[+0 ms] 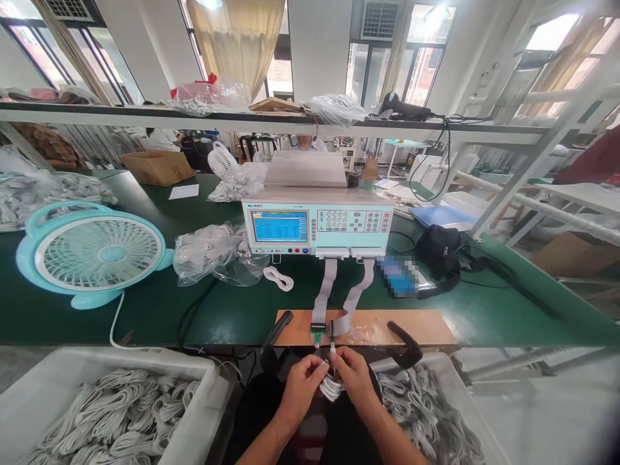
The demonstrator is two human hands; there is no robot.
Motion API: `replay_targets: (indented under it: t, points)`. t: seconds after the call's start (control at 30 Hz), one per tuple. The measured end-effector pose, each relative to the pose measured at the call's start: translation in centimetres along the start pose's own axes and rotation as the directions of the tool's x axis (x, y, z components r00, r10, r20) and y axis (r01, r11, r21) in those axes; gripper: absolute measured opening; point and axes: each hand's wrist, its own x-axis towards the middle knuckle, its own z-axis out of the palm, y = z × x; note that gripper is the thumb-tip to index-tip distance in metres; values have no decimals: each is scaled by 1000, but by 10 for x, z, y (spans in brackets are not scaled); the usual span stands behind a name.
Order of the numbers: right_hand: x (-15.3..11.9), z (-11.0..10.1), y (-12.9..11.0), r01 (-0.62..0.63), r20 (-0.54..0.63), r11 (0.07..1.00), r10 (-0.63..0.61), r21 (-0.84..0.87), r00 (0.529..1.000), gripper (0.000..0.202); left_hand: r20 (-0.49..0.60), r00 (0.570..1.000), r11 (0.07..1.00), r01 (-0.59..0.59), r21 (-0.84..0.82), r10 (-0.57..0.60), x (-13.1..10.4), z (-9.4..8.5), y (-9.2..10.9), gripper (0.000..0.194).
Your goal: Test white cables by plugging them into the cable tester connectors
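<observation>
At the table's front edge, my left hand [301, 386] pinches one end of a coiled white cable [331, 390]. My right hand [357, 381] is closed on the cable's other end, beside a dark connector [332, 328]. I cannot tell whether that end is plugged in. The coil hangs between both hands. A small green circuit board [318, 337] sits just beyond my left fingers. Two grey ribbon cables [325, 290] run from these connectors up to a bench tester [317, 223] with a lit blue screen.
A wooden board [426, 327] lies along the front edge of the green table [232, 323]. White bins [194, 368] of coiled cables flank my legs. A turquoise fan [99, 252], bagged cables [213, 255], one loose coil [278, 279] and a black bag [438, 248] surround the tester.
</observation>
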Motion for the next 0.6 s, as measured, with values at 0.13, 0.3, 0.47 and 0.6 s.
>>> replay_targets:
  t: [0.13,0.3,0.47,0.6]
  points:
    - [3,4,-1,-80,-18,995,81,66,997,42,147,988,987,-75,139,55,3,-14,9,32]
    - [6,9,-3,-170,-40,976,177,139,983,41,278,959,972,-116,205,56,11,-30,22,32]
    - [7,8,-4,-194,-30,968,201,158,979,44,67,996,992,-70,103,63,17,-24,18,34]
    - [7,8,-5,-191,-28,969,198,154,980,44,-11,1000,999,-27,41,28,17,-14,11,37]
